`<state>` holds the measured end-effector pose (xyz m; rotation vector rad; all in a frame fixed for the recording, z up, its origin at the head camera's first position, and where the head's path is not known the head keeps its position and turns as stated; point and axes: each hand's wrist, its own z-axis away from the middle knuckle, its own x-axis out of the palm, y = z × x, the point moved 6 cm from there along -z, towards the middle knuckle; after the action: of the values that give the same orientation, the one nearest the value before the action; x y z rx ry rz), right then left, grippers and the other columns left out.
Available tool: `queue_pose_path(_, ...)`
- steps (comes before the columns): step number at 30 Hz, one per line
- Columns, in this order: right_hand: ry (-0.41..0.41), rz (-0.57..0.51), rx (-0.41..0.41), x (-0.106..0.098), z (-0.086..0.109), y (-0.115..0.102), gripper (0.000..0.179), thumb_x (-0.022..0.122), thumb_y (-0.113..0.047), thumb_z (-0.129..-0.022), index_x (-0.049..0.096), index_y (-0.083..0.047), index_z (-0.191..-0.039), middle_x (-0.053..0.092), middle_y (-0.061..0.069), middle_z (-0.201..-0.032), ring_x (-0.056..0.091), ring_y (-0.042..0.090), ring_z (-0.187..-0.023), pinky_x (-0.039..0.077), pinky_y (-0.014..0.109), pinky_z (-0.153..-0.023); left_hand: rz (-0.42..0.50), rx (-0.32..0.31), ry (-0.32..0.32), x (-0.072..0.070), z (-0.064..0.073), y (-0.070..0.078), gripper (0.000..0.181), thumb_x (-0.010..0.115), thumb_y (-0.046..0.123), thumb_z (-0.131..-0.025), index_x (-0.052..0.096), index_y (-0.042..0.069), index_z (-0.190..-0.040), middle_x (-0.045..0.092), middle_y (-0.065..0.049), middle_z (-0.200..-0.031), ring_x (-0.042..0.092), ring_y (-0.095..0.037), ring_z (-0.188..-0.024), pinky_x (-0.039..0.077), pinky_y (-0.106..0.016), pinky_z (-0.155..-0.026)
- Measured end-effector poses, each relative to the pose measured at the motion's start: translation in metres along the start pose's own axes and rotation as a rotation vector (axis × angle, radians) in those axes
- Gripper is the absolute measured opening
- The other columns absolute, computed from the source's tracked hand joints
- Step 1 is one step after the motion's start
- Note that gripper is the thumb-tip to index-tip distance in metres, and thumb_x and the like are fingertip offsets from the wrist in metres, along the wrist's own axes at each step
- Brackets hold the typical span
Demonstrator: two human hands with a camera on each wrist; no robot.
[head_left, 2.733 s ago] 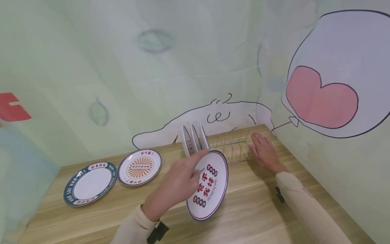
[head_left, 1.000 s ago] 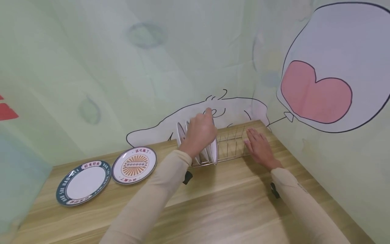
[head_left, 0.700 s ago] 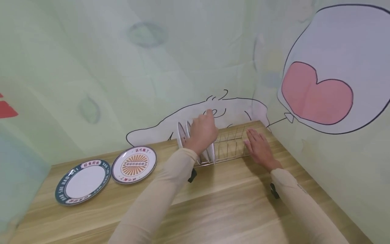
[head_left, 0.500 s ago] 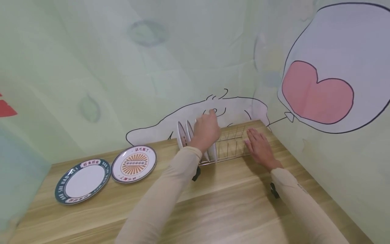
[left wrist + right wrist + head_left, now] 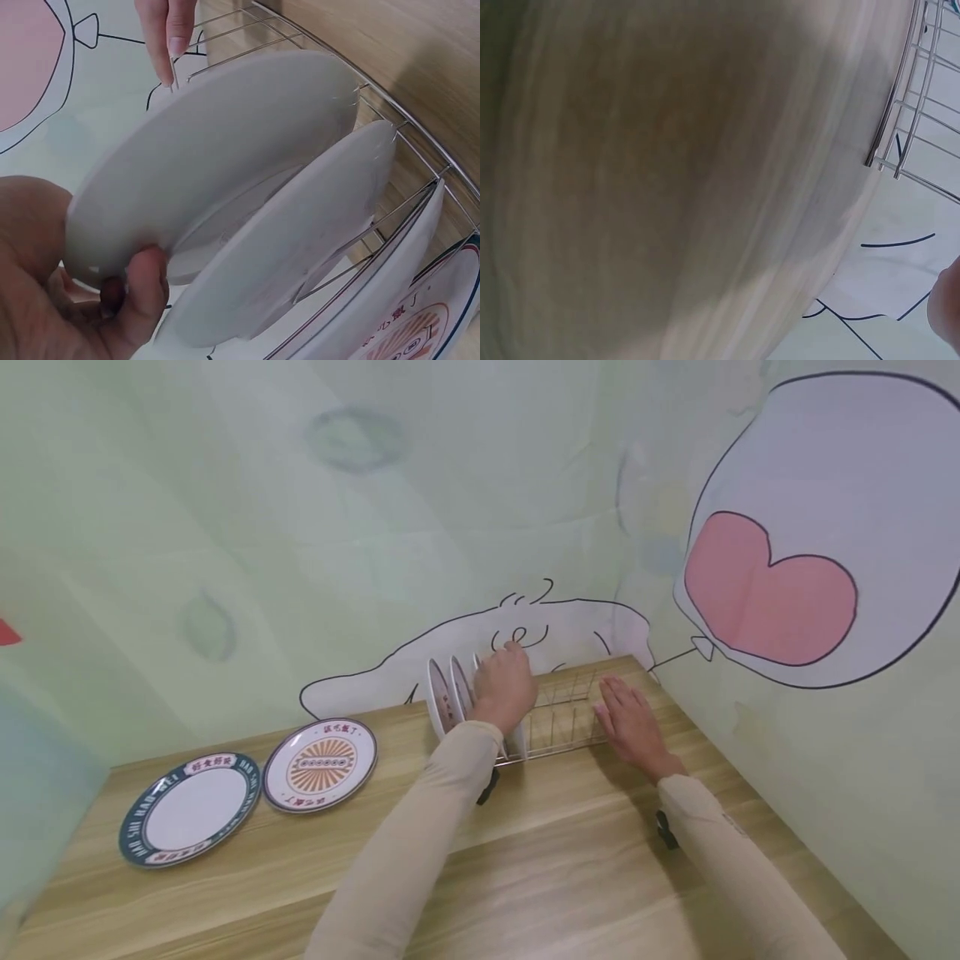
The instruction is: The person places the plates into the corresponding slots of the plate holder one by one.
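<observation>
My left hand [image 5: 506, 687] is at the left part of a wire dish rack [image 5: 557, 750]. In the left wrist view its thumb and fingers pinch the rim of a white plate [image 5: 217, 161], which stands on edge between the rack's wires, its pale underside facing that camera. Other plates [image 5: 300, 232] lean beside it in the rack, to its left in the head view, partly hidden by my hand. My right hand [image 5: 633, 727] rests at the rack's right end with straight fingers. Only a bit of one finger [image 5: 946, 304] shows in the right wrist view.
On the wooden table [image 5: 525, 868], left of the rack, lie a plate with an orange sunburst [image 5: 321, 766] and a larger plate with a dark green rim [image 5: 187, 810]. A printed cloth wall [image 5: 450, 552] rises close behind the rack.
My left hand has carried the plate from over the table, away from me, into the rack beside the others. Since then it has shifted only slightly. My right hand stays at the rack's end.
</observation>
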<state>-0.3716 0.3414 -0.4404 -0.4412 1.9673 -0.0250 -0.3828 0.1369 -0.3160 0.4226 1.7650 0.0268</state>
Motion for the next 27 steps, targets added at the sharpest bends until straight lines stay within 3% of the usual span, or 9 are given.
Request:
queue_pose_path(7,0.010,-0.001,-0.008,-0.002,-0.002,-0.003,0.052,0.044,-0.024,-0.106,0.041,0.010,-0.146,0.040,0.026,-0.154,0.034,0.041,-0.146,0.021,0.055,-0.122,-0.066,0.000,-0.012,0.005,-0.006,0.001,0.035,0.055,0.018,-0.097,0.057,-0.007,-0.121,0.069,-0.013,-0.081,0.068,-0.021,-0.066,0.055,-0.028,-0.051)
queue_pose_path(18,0.019,0.017,-0.007,-0.001,0.001,-0.002,0.052,0.044,-0.024,-0.105,0.042,0.009,-0.145,0.042,0.027,-0.153,0.036,0.041,-0.145,0.022,0.056,-0.122,-0.224,-0.022,-0.060,0.014,-0.010,0.002,0.029,0.057,0.018,-0.097,0.061,-0.002,-0.118,0.065,-0.008,-0.083,0.061,-0.014,-0.059,0.045,-0.021,-0.042)
queue_pose_path(20,0.024,0.028,-0.010,0.000,0.001,-0.002,0.051,0.044,-0.024,-0.105,0.043,0.009,-0.144,0.043,0.026,-0.152,0.037,0.041,-0.145,0.024,0.056,-0.121,-0.237,-0.022,-0.069,0.016,-0.009,0.001,0.029,0.057,0.018,-0.097,0.061,-0.002,-0.118,0.066,-0.008,-0.087,0.060,-0.014,-0.059,0.045,-0.021,-0.042)
queue_pose_path(23,0.025,0.038,-0.009,0.000,0.001,-0.003,0.051,0.045,-0.023,-0.105,0.043,0.009,-0.144,0.043,0.026,-0.152,0.037,0.041,-0.144,0.024,0.056,-0.121,-0.253,-0.026,-0.080,0.015,-0.008,0.001,0.041,0.057,0.020,-0.098,0.056,-0.004,-0.132,0.070,-0.010,-0.093,0.062,-0.013,-0.059,0.046,-0.021,-0.042)
queue_pose_path(27,0.020,0.041,-0.010,-0.001,0.002,-0.004,0.051,0.044,-0.023,-0.105,0.043,0.009,-0.144,0.043,0.027,-0.152,0.036,0.042,-0.144,0.024,0.056,-0.121,-0.279,-0.017,-0.097,0.014,-0.006,0.002,0.046,0.057,0.023,-0.100,0.054,-0.003,-0.138,0.070,-0.015,-0.118,0.066,-0.014,-0.066,0.048,-0.020,-0.045)
